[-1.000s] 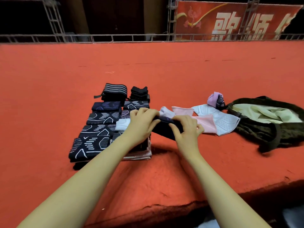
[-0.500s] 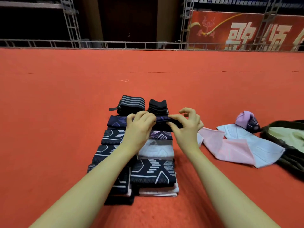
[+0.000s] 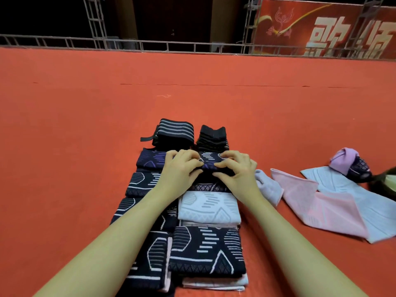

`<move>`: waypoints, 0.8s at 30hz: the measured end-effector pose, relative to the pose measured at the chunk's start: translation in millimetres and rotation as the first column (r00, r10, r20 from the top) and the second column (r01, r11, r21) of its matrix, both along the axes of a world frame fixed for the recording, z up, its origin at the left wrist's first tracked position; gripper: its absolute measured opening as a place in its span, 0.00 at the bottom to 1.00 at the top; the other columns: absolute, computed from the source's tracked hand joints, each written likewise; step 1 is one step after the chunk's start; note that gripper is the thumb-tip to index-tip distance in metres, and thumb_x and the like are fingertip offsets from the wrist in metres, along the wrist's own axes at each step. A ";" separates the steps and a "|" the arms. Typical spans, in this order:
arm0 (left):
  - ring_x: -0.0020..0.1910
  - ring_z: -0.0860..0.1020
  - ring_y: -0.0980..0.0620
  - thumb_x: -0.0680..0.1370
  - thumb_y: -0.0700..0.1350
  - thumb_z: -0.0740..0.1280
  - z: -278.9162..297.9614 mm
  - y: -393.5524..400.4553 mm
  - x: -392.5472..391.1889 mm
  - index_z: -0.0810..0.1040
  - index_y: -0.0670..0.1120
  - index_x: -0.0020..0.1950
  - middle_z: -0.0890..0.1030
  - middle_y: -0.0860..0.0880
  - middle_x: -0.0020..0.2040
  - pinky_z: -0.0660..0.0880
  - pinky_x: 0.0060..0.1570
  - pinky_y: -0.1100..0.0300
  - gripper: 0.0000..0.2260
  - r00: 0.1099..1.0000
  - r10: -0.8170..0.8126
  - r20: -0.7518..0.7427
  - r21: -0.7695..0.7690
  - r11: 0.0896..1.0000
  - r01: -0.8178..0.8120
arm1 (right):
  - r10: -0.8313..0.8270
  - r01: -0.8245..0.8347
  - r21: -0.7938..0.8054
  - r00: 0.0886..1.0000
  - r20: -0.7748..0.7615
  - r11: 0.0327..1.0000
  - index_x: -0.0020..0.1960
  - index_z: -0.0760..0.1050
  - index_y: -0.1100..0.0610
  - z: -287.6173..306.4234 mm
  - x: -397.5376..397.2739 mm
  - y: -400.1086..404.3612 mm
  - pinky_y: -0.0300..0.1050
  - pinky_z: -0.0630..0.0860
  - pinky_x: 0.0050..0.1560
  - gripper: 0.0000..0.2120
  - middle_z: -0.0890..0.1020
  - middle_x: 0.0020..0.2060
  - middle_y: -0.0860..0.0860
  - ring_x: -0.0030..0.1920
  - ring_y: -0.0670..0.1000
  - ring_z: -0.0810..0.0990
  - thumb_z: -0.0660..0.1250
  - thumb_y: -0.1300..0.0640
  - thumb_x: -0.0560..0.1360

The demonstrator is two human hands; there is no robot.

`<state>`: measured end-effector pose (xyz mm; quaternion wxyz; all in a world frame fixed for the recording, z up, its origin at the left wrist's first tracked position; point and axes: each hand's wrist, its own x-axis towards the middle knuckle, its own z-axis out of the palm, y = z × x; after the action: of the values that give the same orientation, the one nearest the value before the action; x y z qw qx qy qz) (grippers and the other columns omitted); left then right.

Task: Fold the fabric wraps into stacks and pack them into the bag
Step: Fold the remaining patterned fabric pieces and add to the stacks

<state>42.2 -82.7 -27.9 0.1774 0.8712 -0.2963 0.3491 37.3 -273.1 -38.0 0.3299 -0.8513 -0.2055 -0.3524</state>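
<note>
Both hands, the left hand and the right hand, pinch a dark folded wrap onto the far end of the folded stacks. Right of the stacks, pink and blue wraps lie unfolded; the bag peeks further right. Lots of red floor lies open beyond the stacks.

On the carpeted platform, folded wraps are lying in two columns, with both hands resting on a folded wrap near the far end of the right column, while unfolded wraps are lying to the right, before a rolled wrap beside the bag.
</note>
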 end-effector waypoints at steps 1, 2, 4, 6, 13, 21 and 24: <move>0.47 0.74 0.55 0.70 0.47 0.69 -2.6 1.5 -0.4 0.83 0.45 0.42 0.81 0.51 0.47 0.56 0.49 0.60 0.07 0.999 -0.036 -0.037 0.022 0.999 0.037 | 0.012 -0.013 -0.022 0.999 -0.050 1.000 0.42 0.81 0.48 -4.9 -1.0 -3.9 0.40 0.54 0.53 0.12 0.77 0.50 0.38 0.54 0.44 0.70 0.66 0.41 0.66; 0.46 0.75 0.54 0.69 0.46 0.70 -4.4 2.1 -1.8 0.83 0.45 0.41 0.82 0.51 0.47 0.57 0.49 0.61 0.06 0.995 -0.065 -0.080 0.044 0.997 0.069 | 0.026 -0.030 -0.037 0.995 -0.095 0.999 0.42 0.82 0.47 -7.9 -2.7 -7.8 0.39 0.53 0.54 0.15 0.76 0.50 0.37 0.54 0.43 0.70 0.65 0.39 0.65; 0.46 0.75 0.54 0.67 0.46 0.71 -6.6 0.5 -4.6 0.82 0.45 0.40 0.82 0.50 0.48 0.58 0.51 0.60 0.06 0.986 -0.097 -0.139 0.069 0.992 0.107 | 0.033 -0.045 -0.082 0.989 -0.147 0.996 0.46 0.82 0.46 -10.8 -5.8 -14.2 0.41 0.53 0.53 0.17 0.75 0.52 0.35 0.56 0.43 0.72 0.63 0.37 0.66; 0.47 0.74 0.54 0.68 0.45 0.71 -4.5 -3.4 -9.0 0.80 0.44 0.39 0.82 0.49 0.50 0.58 0.54 0.61 0.05 0.981 -0.104 -0.165 0.047 0.992 0.113 | 0.003 -0.028 -0.138 0.984 -0.180 0.990 0.52 0.81 0.43 -10.8 -9.1 -17.3 0.43 0.53 0.54 0.20 0.73 0.56 0.34 0.59 0.45 0.71 0.60 0.36 0.68; 0.71 0.65 0.52 0.81 0.56 0.56 11.6 -10.9 -31.0 0.70 0.49 0.70 0.66 0.52 0.74 0.56 0.67 0.58 0.20 0.895 0.186 -0.404 0.350 0.936 -0.037 | -0.098 -0.065 -0.352 0.899 -0.427 0.934 0.65 0.72 0.38 -5.3 -23.0 -22.0 0.45 0.46 0.65 0.17 0.66 0.70 0.37 0.72 0.42 0.59 0.55 0.39 0.79; 0.77 0.43 0.50 0.82 0.59 0.44 10.1 -14.7 -41.3 0.45 0.57 0.78 0.43 0.54 0.78 0.37 0.73 0.45 0.24 0.637 0.398 -0.660 0.500 0.865 -0.022 | -0.230 -0.115 -0.537 0.815 -0.532 0.836 0.75 0.56 0.40 6.7 -35.1 -17.4 0.52 0.40 0.72 0.21 0.54 0.76 0.40 0.76 0.44 0.49 0.43 0.45 0.83; 0.77 0.44 0.50 0.83 0.57 0.44 17.9 -20.3 -46.4 0.47 0.54 0.78 0.46 0.53 0.79 0.38 0.73 0.46 0.24 0.654 0.403 -0.640 0.483 0.873 -0.065 | -0.245 -0.013 -0.497 0.858 -0.452 0.868 0.75 0.59 0.44 6.1 -43.4 -21.1 0.50 0.46 0.70 0.21 0.58 0.75 0.41 0.75 0.46 0.53 0.47 0.45 0.83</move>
<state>-4.2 -103.0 -10.0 0.0405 0.9848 -0.1514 -0.0747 -6.1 -294.2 -32.0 0.1259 -0.9790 -0.1407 -0.0767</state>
